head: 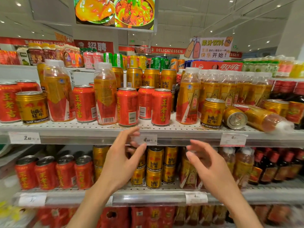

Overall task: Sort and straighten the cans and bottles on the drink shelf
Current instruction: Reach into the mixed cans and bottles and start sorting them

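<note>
Drink shelf (164, 129), upper tier, stock as found; landmark taken as the middle price tag (148, 139) on its front rail.

My left hand (122, 159): raised just below and left of the tag, fingers (131, 134) apart and loosely bent, holding nothing. My right hand (209, 163): below and right of the tag, fingers spread, holding nothing; both hang in front of the rail, touching no drink as far as I can tell.

Above the tag: three red cans (144, 106) upright in a loose cluster, labels turned different ways; behind them a row of gold cans (151, 79). Above and left of the tag: a tall bottle (105, 94) standing among red cans, then a second bottle (57, 92), a lone gold can (32, 106) at the front and more red cans at the far left; kinds mixed throughout. Above and right of the tag: an upright bottle (187, 97) before a fairly orderly bottle block; one standing gold can (212, 114); beside it a tipped gold can (234, 117) lying with its end toward me; next to that a fallen bottle (266, 119), cap outward near the shelf edge.

Below the tag: lower tier already grouped by kind, red cans (54, 171) left, stacked gold cans (154, 167) centre, bottles right.

Assessment: the upper tier looks barely begun; remaining, in my judgement, are righting the two fallen items, separating kinds, and facing labels forward.
</note>
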